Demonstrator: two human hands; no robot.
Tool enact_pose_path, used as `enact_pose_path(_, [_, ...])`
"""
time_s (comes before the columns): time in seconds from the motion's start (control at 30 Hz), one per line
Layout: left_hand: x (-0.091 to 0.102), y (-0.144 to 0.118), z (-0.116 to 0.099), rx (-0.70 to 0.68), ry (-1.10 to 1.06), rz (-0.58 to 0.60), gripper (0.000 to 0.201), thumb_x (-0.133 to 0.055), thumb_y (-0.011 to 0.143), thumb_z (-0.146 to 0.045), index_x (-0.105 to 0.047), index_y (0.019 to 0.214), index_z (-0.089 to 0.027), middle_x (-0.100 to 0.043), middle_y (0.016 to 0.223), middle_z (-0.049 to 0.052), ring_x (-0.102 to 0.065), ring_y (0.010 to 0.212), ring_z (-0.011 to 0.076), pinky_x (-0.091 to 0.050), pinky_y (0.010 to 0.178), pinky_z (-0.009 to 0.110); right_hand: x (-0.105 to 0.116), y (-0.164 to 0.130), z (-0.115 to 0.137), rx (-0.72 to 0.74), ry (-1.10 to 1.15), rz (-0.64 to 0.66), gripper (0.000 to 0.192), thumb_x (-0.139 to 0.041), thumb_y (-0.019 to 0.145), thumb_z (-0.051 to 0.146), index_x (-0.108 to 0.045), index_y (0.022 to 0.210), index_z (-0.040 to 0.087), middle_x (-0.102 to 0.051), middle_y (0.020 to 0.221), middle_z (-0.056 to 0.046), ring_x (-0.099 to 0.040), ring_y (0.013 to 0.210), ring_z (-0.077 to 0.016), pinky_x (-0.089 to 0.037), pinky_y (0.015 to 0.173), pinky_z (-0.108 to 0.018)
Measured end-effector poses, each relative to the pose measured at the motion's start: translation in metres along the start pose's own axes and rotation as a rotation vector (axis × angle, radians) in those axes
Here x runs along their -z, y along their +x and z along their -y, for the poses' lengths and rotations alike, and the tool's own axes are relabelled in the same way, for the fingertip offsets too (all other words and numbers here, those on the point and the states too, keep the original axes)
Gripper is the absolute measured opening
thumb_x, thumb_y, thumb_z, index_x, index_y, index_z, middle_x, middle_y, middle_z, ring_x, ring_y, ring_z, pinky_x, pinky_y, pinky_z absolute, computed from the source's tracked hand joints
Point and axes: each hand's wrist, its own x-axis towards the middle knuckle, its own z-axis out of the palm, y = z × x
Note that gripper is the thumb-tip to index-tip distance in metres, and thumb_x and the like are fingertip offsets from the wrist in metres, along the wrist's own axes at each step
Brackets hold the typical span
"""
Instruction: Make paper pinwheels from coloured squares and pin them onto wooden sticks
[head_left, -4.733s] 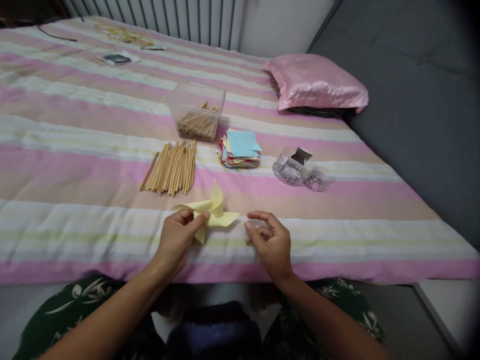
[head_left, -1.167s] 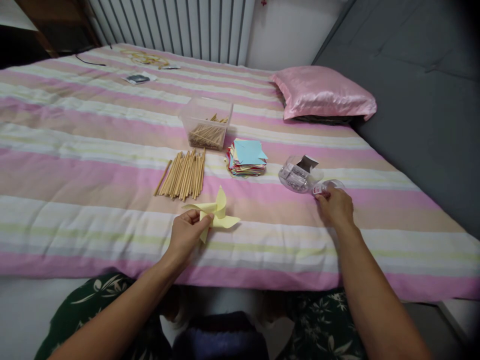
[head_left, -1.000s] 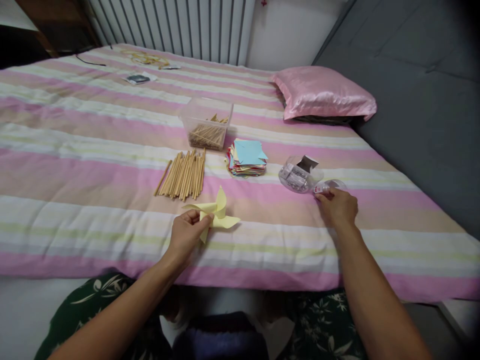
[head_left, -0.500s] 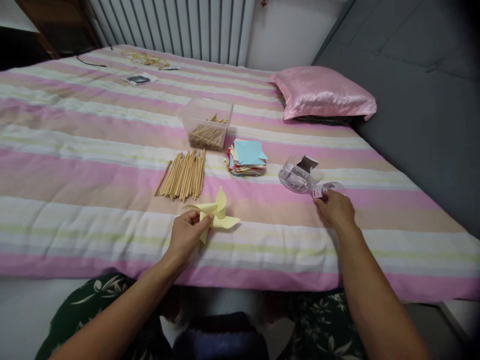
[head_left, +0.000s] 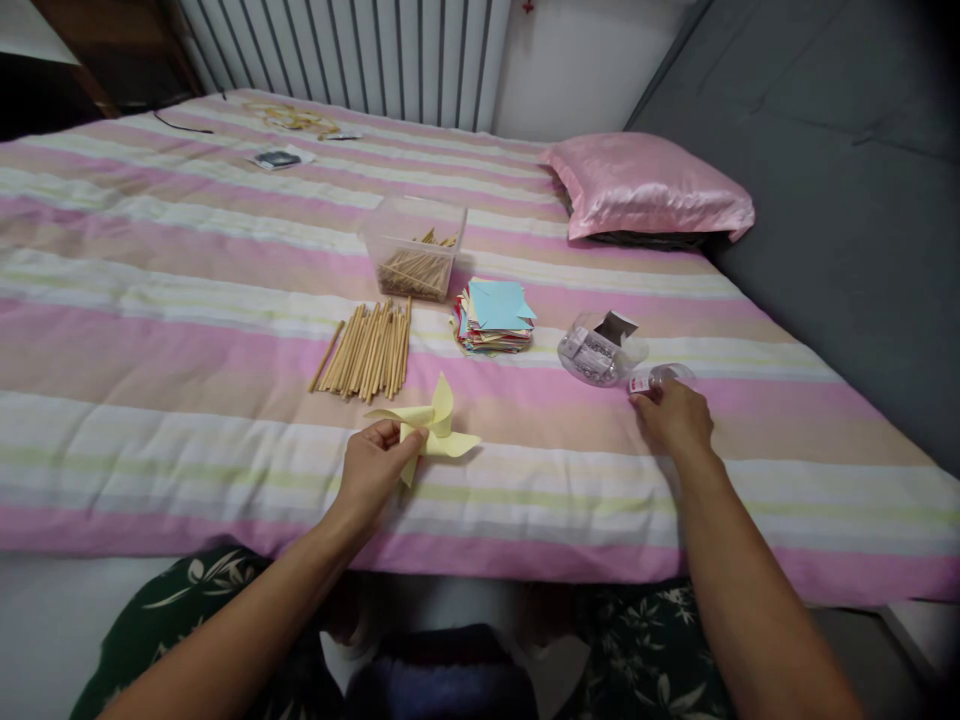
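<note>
My left hand (head_left: 379, 460) pinches a pale yellow paper pinwheel (head_left: 444, 425) at its centre, thumb on top, with its curled blades spread out. At the right, my right hand (head_left: 675, 415) has its fingers closed on a small clear plastic container (head_left: 670, 374) with a red and white label; its fingers partly cover it. Just left of that container lies a clear round tub (head_left: 592, 350) with small metallic pieces in it and a dark flap at its top. A stack of coloured paper (head_left: 495, 312), light blue uppermost, sits between the hands, farther back.
A row of thin wooden sticks (head_left: 366, 352) lies behind my left hand. Beyond it stands a clear plastic box (head_left: 414, 250) holding more sticks. A pink pillow (head_left: 649, 190) rests at the back right of the striped bedspread (head_left: 187, 400). Yellow strips (head_left: 292, 118) lie far back.
My right hand has shifted very slightly to the right with the small clear container. My left hand and the pinwheel have stayed in place.
</note>
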Motion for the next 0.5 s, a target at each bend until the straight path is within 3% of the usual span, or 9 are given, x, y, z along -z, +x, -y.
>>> enact_pose_path(0.23, [-0.0017,0.0001,-0.0014,0.000,0.006,-0.003,0.017,-0.076,0.054,-0.024,-0.065,0.061,-0.013,-0.061,0.055,-0.002,-0.049,0.048,0.0081,-0.035,0.045,0.018,0.0025,0.0001,0.0013,-0.040,0.030,-0.017,0.028,-0.059,0.070,0.044,-0.064,0.086,0.022,-0.068,0.084,-0.010,-0.061,0.077,-0.0275,-0.036,0.054,-0.030])
enact_pose_path(0.5, [-0.0010,0.0000,-0.0002,-0.006,0.026,-0.019,0.017,-0.076,0.055,-0.025,-0.064,0.059,-0.013,-0.060,0.053,-0.002,-0.048,0.047,0.0074,-0.033,0.044,0.017,-0.0012,0.0000,-0.0009,0.089,0.064,-0.089,0.022,-0.058,0.070,0.041,-0.064,0.074,0.020,-0.066,0.070,-0.008,-0.058,0.064,-0.0219,-0.032,0.052,-0.028])
